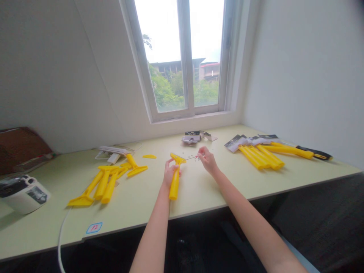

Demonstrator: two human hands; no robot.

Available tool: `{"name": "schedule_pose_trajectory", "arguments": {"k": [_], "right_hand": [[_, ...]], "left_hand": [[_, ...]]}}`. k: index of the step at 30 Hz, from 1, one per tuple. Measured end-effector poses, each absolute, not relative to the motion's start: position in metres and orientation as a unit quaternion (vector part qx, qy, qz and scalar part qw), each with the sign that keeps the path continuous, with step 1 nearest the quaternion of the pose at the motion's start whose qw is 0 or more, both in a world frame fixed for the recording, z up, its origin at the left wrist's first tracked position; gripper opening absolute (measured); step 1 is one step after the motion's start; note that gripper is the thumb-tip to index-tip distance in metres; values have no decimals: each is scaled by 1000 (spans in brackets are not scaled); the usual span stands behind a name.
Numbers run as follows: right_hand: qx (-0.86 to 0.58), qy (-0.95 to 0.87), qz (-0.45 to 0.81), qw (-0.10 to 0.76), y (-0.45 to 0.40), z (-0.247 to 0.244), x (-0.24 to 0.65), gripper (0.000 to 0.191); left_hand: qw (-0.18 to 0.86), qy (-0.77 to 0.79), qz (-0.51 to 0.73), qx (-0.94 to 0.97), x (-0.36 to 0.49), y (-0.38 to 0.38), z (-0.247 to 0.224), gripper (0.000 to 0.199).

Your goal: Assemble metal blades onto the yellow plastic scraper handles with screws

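My left hand [168, 173] is closed around a yellow scraper [174, 186], its head pointing away from me and its handle toward the table's front edge. In my right hand [208, 160] is a thin screwdriver [191, 157], its handle mostly hidden by my fingers. The shaft runs left, and its tip reaches the right end of the scraper's head; whether it touches a screw is too small to tell. Several tiny screws [195, 159] lie on the table just beyond, close to my right fingers.
Several yellow scrapers [106, 185] lie at left, near a mug [27, 195] and a white power strip [113, 151]. Packaged scrapers [260, 156] and a black-and-yellow tool [301, 151] lie at right. Small packets [192, 137] sit at the back of the table [136, 216]. A white cable [61, 231] hangs over the front.
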State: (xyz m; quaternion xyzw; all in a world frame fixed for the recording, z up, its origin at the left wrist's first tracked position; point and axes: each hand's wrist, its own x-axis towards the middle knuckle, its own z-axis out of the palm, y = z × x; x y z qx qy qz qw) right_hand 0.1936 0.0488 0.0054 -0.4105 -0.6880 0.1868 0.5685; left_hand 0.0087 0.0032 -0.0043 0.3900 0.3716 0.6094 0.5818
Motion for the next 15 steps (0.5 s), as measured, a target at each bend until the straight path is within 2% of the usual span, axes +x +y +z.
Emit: {"name": "schedule_pose_trajectory", "arguments": {"k": [10, 15], "right_hand": [[-432, -683, 155, 568, 41, 11, 193, 17], [-439, -689, 153, 557, 45, 7, 193, 15]], "left_hand": [[578, 380, 601, 399, 9, 3, -4, 50], [573, 382, 610, 392, 9, 3, -4, 53]]}}
